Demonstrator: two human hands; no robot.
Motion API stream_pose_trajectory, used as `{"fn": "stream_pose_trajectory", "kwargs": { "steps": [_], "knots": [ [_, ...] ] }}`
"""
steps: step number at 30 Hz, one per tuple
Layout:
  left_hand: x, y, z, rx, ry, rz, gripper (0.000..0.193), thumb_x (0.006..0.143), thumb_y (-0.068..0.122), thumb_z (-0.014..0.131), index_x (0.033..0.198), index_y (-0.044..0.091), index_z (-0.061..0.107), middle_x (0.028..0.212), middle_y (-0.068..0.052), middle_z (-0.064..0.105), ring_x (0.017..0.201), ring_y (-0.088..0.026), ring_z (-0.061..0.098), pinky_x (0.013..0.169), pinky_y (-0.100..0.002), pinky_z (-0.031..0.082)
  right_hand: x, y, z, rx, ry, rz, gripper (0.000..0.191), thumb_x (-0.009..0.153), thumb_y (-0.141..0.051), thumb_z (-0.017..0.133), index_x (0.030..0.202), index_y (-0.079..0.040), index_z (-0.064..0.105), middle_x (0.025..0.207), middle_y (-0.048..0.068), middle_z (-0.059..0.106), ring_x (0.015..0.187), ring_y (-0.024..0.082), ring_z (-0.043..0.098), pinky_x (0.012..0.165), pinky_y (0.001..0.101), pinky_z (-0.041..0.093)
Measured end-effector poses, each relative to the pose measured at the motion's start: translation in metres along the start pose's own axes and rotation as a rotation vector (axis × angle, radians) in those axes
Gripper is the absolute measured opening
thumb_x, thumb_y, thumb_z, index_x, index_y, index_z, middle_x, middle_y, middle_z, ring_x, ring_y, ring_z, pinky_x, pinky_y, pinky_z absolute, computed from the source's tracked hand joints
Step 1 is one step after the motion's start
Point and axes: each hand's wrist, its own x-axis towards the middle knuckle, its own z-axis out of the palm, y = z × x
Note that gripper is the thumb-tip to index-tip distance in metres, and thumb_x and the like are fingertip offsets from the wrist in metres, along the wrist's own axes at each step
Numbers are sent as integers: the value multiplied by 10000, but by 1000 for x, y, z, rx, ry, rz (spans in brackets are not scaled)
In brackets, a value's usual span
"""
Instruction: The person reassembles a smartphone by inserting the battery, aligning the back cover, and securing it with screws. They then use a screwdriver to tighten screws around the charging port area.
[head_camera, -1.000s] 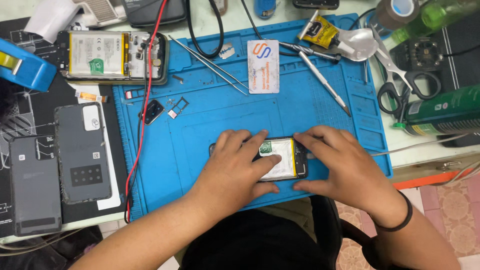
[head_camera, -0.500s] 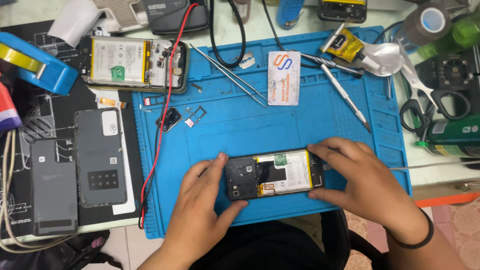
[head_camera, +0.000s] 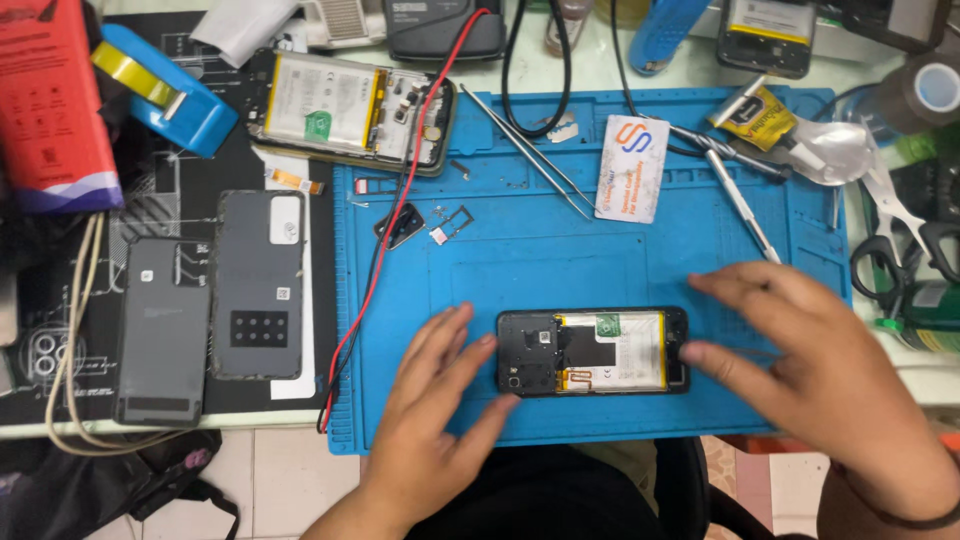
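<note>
An opened phone with its back cover off lies flat on the blue repair mat, showing a white battery and black shielding. My left hand rests on the mat at the phone's left end, fingers spread, fingertips just touching its edge. At the phone's right end is my right hand, fingers apart, one fingertip against the edge. Neither hand holds anything.
A second opened phone lies at the mat's top left under a red wire. Two grey back covers sit left of the mat. Tweezers, a white card, a screwdriver, scissors and a blue tape dispenser are about.
Both hands have come off the phone and moved outward to its ends, uncovering its open back. The phone lies still on the mat.
</note>
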Motion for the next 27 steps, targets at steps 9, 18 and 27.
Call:
{"fn": "stream_pose_trajectory", "kwargs": {
  "steps": [9, 18, 27],
  "knots": [
    [-12, -20, 14, -186, 90, -191, 322, 811, 26, 833, 1102, 1, 696, 1110, -136, 716, 913, -178, 794, 777, -276, 617, 63, 21, -24, -415, 357, -35, 142, 865, -109, 760, 998, -61, 769, 842, 145, 704, 730, 329, 685, 626, 431, 536],
    [-11, -15, 9, -93, 5, -172, 334, 725, 101, 890, 1010, 8, 746, 1080, -108, 718, 791, -155, 745, 701, -266, 609, 102, 64, -4, -725, 204, -169, 209, 878, -224, 750, 1057, -117, 747, 887, 122, 702, 806, 342, 685, 688, 465, 529],
    [-10, -13, 5, -117, 3, -171, 315, 734, 113, 888, 997, 11, 746, 1089, -105, 714, 814, -159, 751, 712, -269, 613, 73, 67, -18, -437, 168, -123, 195, 939, -167, 698, 1085, -38, 692, 938, 163, 674, 893, 380, 653, 753, 473, 510]
  ]
}}
